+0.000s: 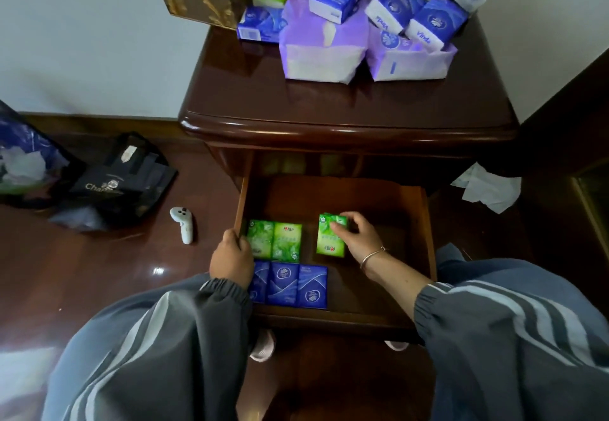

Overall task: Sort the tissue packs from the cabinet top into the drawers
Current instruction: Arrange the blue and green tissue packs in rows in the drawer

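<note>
Head view: right hand (357,239) pinches a small green plastic tissue pack (328,244) inside the open brown wooden drawer (329,200), right of two matching green packs (275,239); left hand (230,256) grips the drawer's left wall (243,196).

Both your arms reach forward and down, elbows wide. Your left hand (232,256): knuckles up, thumb on top, fingers curled over the drawer wall (243,200). Your right hand (357,236): palm down, forearm bare, fingertips pinching a green pack (328,239).
</note>
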Tool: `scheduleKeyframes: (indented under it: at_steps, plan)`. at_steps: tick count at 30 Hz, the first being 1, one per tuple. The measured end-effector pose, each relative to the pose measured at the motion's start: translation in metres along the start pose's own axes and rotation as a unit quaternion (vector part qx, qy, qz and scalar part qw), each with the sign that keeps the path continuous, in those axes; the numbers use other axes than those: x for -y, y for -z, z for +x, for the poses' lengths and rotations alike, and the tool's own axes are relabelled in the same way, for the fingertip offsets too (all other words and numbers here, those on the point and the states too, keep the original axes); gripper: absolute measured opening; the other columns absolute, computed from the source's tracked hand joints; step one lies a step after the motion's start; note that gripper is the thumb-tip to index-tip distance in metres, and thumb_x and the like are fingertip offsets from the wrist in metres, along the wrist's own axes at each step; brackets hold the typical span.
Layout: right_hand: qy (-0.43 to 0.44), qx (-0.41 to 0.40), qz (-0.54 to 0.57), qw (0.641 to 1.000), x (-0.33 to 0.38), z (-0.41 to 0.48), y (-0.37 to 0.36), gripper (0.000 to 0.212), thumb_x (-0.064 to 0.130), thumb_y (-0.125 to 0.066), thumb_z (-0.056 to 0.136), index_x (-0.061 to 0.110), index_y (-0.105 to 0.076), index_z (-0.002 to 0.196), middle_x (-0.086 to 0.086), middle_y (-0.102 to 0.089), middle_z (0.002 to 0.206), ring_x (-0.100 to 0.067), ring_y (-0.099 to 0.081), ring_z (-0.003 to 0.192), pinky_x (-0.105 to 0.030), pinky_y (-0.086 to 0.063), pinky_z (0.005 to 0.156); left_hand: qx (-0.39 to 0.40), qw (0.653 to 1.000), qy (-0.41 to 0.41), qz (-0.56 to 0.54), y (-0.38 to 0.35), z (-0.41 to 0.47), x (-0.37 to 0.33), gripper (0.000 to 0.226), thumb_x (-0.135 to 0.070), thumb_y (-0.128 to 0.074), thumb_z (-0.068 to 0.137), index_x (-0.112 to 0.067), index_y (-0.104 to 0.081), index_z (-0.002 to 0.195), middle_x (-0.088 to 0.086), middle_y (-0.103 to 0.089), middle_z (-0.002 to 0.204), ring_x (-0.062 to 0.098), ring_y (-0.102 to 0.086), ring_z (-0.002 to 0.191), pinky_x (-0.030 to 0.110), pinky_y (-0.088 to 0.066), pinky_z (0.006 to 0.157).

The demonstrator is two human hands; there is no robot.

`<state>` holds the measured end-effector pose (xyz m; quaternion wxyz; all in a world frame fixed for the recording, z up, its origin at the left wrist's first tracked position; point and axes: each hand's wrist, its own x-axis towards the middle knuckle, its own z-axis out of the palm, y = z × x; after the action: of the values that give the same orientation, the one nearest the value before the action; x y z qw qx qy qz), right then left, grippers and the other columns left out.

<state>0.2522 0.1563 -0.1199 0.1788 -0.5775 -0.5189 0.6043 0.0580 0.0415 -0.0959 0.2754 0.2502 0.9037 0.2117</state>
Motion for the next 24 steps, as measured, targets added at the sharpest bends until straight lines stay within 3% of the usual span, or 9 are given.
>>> scheduleKeyframes:
  at_steps: [2, 4, 6, 8, 12, 16, 21, 24]
  plan:
    - [0.002, 0.013, -0.007, 1.0, -0.005, 0.005, -0.008, 0.022, 0.029, -0.062, 0.088, 0.029, -0.05, 0.107, 0.002, -0.058, 0.105, 0.002, -0.058, 0.076, -0.005, -0.044, 0.045, -0.01, 1.0, -0.004, -0.014, -0.001, 0.002, 0.002, 0.02, -0.025, -0.038, 0.099, -0.009, -0.044, 0.088, 0.027, -0.062, 0.1, 0.044, -0.057, 0.094, 0.037, -0.034, 0.071]
    - [0.008, 0.019, -0.019, 1.0, -0.008, 0.009, -0.017, 0.026, 0.028, -0.061, 0.089, 0.028, -0.049, 0.112, -0.003, -0.058, 0.113, -0.004, -0.061, 0.08, -0.012, -0.05, 0.052, -0.014, 0.999, -0.01, -0.027, -0.002, 0.003, 0.003, 0.024, -0.028, -0.036, 0.1, -0.01, -0.043, 0.085, 0.021, -0.06, 0.091, 0.041, -0.057, 0.089, 0.035, -0.033, 0.069]
    - [0.023, 0.021, -0.061, 0.998, -0.013, 0.013, -0.026, 0.038, 0.027, -0.06, 0.089, 0.026, -0.045, 0.124, -0.005, -0.053, 0.127, -0.017, -0.06, 0.101, -0.03, -0.055, 0.078, -0.02, 0.999, -0.019, -0.033, -0.002, 0.003, 0.004, 0.026, -0.028, -0.035, 0.101, -0.011, -0.042, 0.082, 0.014, -0.055, 0.084, 0.035, -0.054, 0.082, 0.034, -0.032, 0.068]
    - [0.03, 0.04, -0.126, 0.991, -0.017, 0.014, -0.032, 0.051, 0.031, -0.058, 0.09, 0.027, -0.036, 0.137, -0.004, -0.048, 0.135, -0.022, -0.052, 0.118, -0.039, -0.048, 0.095, -0.028, 0.999, -0.024, -0.035, -0.003, 0.003, 0.004, 0.026, -0.028, -0.035, 0.101, -0.012, -0.041, 0.082, 0.01, -0.052, 0.083, 0.028, -0.048, 0.077, 0.033, -0.031, 0.068]
    - [0.004, 0.025, -0.164, 0.986, -0.021, 0.016, -0.034, 0.062, 0.041, -0.055, 0.09, 0.023, -0.029, 0.143, -0.006, -0.045, 0.142, -0.026, -0.048, 0.125, -0.037, -0.043, 0.1, -0.032, 0.999, -0.027, -0.027, -0.006, 0.004, 0.004, 0.026, -0.028, -0.034, 0.101, -0.01, -0.041, 0.084, 0.01, -0.052, 0.084, 0.025, -0.045, 0.074, 0.031, -0.03, 0.067]
    - [0.048, 0.021, -0.209, 0.977, -0.017, 0.024, -0.028, 0.054, 0.039, -0.055, 0.091, 0.018, -0.041, 0.138, -0.003, -0.032, 0.15, -0.021, -0.031, 0.138, -0.034, -0.029, 0.109, -0.033, 0.999, -0.029, -0.025, -0.007, 0.005, 0.005, 0.026, -0.029, -0.034, 0.102, -0.01, -0.041, 0.085, 0.011, -0.054, 0.086, 0.026, -0.047, 0.074, 0.032, -0.032, 0.067]
    - [0.043, 0.071, -0.202, 0.976, -0.017, 0.028, -0.027, 0.039, 0.033, -0.056, 0.092, 0.014, -0.055, 0.125, -0.009, -0.059, 0.124, -0.024, -0.057, 0.114, -0.036, -0.048, 0.092, -0.035, 0.998, -0.029, -0.031, -0.009, 0.006, 0.007, 0.027, -0.031, -0.033, 0.101, -0.01, -0.042, 0.086, 0.009, -0.052, 0.088, 0.026, -0.046, 0.077, 0.033, -0.032, 0.069]
    - [0.055, 0.067, -0.211, 0.974, -0.022, 0.026, -0.027, 0.033, 0.034, -0.055, 0.092, 0.013, -0.058, 0.117, -0.009, -0.066, 0.111, -0.02, -0.063, 0.097, -0.032, -0.051, 0.079, -0.033, 0.998, -0.025, -0.04, -0.01, 0.008, 0.009, 0.032, -0.036, -0.031, 0.101, -0.011, -0.044, 0.087, 0.008, -0.053, 0.091, 0.025, -0.046, 0.079, 0.033, -0.032, 0.071]
